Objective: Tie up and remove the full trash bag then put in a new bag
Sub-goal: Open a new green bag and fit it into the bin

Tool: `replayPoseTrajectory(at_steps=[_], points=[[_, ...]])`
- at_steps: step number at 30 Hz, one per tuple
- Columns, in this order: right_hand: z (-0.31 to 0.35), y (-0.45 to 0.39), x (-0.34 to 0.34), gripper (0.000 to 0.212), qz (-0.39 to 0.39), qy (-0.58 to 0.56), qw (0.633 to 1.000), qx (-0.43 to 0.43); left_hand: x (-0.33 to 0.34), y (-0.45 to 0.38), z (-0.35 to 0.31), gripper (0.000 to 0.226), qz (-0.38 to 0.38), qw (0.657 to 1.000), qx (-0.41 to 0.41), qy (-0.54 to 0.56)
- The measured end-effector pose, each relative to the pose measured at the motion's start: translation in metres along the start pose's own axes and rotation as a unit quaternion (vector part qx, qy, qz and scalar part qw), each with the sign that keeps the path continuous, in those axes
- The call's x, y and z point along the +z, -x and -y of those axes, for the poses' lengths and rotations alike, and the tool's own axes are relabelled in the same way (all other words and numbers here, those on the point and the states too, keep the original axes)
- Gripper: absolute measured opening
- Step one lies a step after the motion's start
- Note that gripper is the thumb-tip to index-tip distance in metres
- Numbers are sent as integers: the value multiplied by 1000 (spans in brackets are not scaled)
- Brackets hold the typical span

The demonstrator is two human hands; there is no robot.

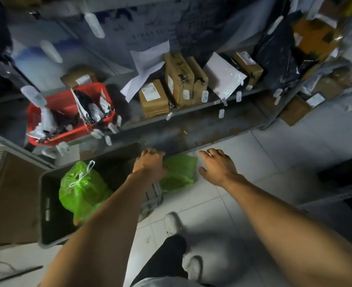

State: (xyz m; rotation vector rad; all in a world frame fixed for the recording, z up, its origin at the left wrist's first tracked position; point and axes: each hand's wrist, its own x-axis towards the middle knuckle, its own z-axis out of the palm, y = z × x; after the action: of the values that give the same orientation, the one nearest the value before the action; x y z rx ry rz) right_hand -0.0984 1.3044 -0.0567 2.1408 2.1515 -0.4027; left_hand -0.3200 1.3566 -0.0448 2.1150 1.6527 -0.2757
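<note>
A dark rectangular trash bin [46, 204] stands on the floor at the lower left. Inside it lies a full green bag [82, 189], its neck tied with a white drawstring. A second green bag [179, 172] lies on the tiles just right of the bin. My left hand [150, 162] reaches over the bin's far right corner with fingers curled, touching the left edge of that second bag; I cannot tell if it grips anything. My right hand [216, 166] hovers to the right of the same bag, fingers spread, holding nothing.
A low grey metal shelf [191, 112] runs behind the bin with cardboard parcels [177, 79] and a red basket [67, 121] of small packets. A cardboard box [11, 193] stands left of the bin. My white shoes [173, 222] are on the pale tiled floor [253, 152].
</note>
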Motion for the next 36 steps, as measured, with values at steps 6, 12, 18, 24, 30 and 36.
replayPoseTrajectory(at_steps=[6,12,18,24,30,36], points=[[-34,-44,32,56,25,-13,1000,14,28,-74,-12,56,47,999,8,7],[-69,-103,79,59,66,-19,997,21,70,-154,-16,62,90,996,22,-6],[-102,-170,150,57,83,-31,996,21,130,-234,-15,54,98,994,28,-40],[-132,-220,256,56,112,-58,992,24,213,-300,-12,52,118,992,10,-37],[-152,-255,379,55,143,-70,987,12,321,-349,-5,47,134,989,-25,-57],[-167,-278,495,53,172,-84,981,-8,436,-393,8,41,136,986,-54,-85]])
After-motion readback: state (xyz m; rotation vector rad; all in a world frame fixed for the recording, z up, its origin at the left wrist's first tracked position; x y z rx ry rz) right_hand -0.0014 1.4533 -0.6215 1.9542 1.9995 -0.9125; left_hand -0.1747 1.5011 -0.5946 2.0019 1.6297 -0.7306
